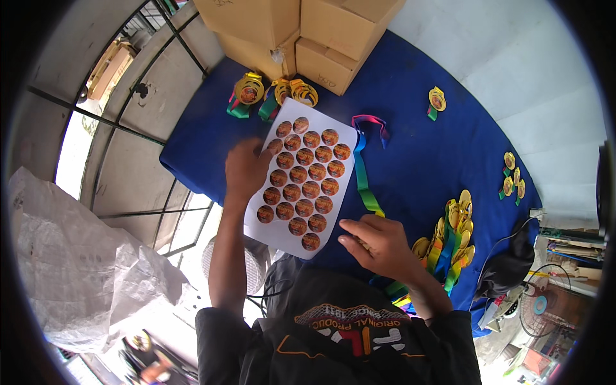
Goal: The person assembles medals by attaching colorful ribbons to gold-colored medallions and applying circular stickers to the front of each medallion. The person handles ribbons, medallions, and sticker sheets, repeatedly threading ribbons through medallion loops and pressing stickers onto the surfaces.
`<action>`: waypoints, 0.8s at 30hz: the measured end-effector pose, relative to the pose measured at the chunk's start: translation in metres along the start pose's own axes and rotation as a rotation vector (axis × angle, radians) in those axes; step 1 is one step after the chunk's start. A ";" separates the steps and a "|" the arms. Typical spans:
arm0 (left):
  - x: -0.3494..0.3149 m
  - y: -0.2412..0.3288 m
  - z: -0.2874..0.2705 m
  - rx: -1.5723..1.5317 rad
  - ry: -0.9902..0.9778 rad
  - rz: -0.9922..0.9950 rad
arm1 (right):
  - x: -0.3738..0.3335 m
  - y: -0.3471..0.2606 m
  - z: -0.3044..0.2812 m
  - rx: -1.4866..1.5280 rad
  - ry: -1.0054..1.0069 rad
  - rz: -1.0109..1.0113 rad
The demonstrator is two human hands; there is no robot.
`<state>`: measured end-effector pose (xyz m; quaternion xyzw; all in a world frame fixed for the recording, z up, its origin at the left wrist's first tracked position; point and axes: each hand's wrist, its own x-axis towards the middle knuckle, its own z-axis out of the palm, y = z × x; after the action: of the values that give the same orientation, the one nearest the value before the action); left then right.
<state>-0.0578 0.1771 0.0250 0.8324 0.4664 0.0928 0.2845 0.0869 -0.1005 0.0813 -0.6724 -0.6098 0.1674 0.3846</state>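
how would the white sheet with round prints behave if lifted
The white sheet is probably light and flexible, since it looks thin. Its lower left corner juts fairly flat past the blue table, so it may have some stiffness.

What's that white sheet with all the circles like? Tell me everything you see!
The sheet looks like flat paper, rectangular, with slanting rows of round, orange-and-dark pictures. It lies tilted, top leaning right, partly on blue cloth, its near left corner jutting past the cloth's edge. The left hand seems to touch its left side.
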 end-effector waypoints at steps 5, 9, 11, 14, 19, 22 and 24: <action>-0.044 0.028 -0.034 -0.715 -0.086 -0.031 | 0.038 -0.020 -0.006 -0.051 0.132 -0.194; -0.084 0.064 -0.052 -1.036 -0.044 0.030 | 0.067 -0.037 -0.017 -0.101 0.247 -0.301; -0.101 0.078 -0.061 -1.216 -0.076 0.049 | 0.080 -0.044 -0.025 -0.115 0.317 -0.356; -0.120 0.094 -0.063 -1.441 -0.074 0.153 | 0.090 -0.052 -0.036 -0.156 0.330 -0.422; -0.136 0.103 -0.062 -1.522 -0.101 0.244 | 0.094 -0.055 -0.046 -0.160 0.289 -0.496; -0.138 0.106 -0.060 -1.438 -0.124 0.274 | 0.092 -0.056 -0.052 -0.127 0.244 -0.508; -0.141 0.109 -0.060 -1.449 -0.094 0.243 | 0.091 -0.056 -0.056 -0.087 0.204 -0.492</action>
<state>-0.0808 0.0394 0.1511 0.4844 0.1800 0.3727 0.7707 0.1052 -0.0341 0.1801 -0.5331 -0.7196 -0.0262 0.4441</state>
